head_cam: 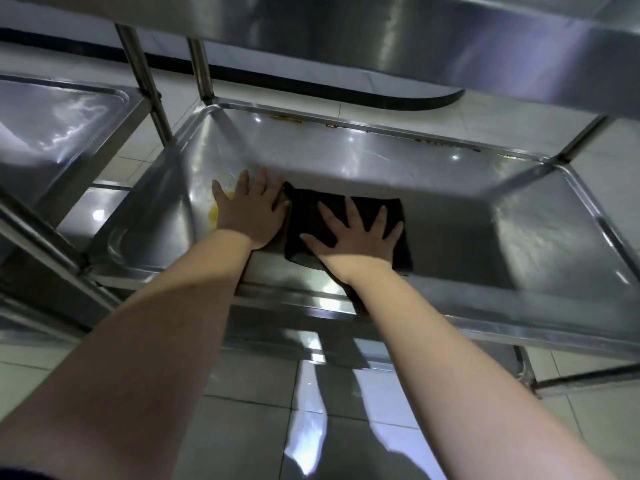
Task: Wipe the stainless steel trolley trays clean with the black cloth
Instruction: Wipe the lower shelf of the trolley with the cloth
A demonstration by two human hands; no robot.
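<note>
The black cloth (306, 220) lies flat in the trolley tray (381, 161), near its front edge. My right hand (356, 233) presses it with fingers spread wide, I think to cover more steel. My left hand (252, 209) rests flat beside it, touching a yellow stain (214, 214), probably for support.

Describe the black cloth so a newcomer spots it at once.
Find the big steel tray under the upper shelf. On its floor the right hand presses flat on the black cloth: the only dark, matte thing amid shiny steel.
</note>
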